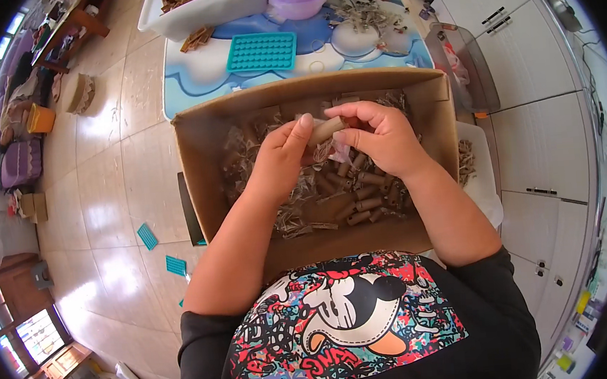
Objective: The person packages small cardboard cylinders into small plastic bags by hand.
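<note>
Both hands are above an open cardboard box [310, 87]. Between them lies a short brown tube [328, 129], roughly level and tilted up slightly at its right end. My left hand [277, 152] is closed on the tube's left end, its thumb along the top. At the right end, the thumb and fingers of my right hand [379, 135] pinch it. Clear plastic film shows around the fingers, with a pinkish scrap [342, 151] just below. Inside the box, many similar brown tubes [372, 184] lie loose at the right, and crumpled clear wrappers [294, 208] at the left.
Behind the box, a cloud-patterned table [197, 66] bears a teal ridged tray [262, 52], a purple bowl [298, 6], a white bin [218, 5] of brown pieces and a heap of small wrapped items [368, 20]. White cabinets [541, 128] stand at the right. Teal trays [147, 236] lie on the floor.
</note>
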The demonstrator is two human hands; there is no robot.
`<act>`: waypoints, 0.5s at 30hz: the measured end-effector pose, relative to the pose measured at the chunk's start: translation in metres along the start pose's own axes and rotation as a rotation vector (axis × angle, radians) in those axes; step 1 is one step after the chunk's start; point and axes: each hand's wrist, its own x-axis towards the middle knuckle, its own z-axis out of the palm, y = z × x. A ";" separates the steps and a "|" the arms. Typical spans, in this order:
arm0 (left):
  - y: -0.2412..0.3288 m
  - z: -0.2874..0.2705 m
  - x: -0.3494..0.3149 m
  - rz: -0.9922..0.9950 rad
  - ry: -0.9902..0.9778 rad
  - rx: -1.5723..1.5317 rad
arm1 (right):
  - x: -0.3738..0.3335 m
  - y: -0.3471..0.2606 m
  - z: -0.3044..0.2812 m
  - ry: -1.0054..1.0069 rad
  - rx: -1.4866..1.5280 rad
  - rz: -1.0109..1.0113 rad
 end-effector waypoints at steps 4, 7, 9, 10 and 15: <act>0.007 0.009 -0.002 -0.074 0.062 -0.141 | 0.003 0.007 -0.002 0.126 -0.023 -0.064; 0.002 0.024 -0.003 -0.088 0.135 -0.120 | 0.003 0.007 0.001 0.218 0.007 -0.143; -0.005 0.029 -0.003 -0.059 -0.046 -0.408 | 0.000 0.006 0.007 0.203 -0.133 -0.181; -0.005 0.029 -0.004 -0.092 -0.084 -0.498 | -0.001 0.006 0.008 0.198 -0.276 -0.217; 0.028 0.011 -0.022 0.085 0.063 -0.155 | 0.004 -0.001 0.001 0.273 0.046 -0.198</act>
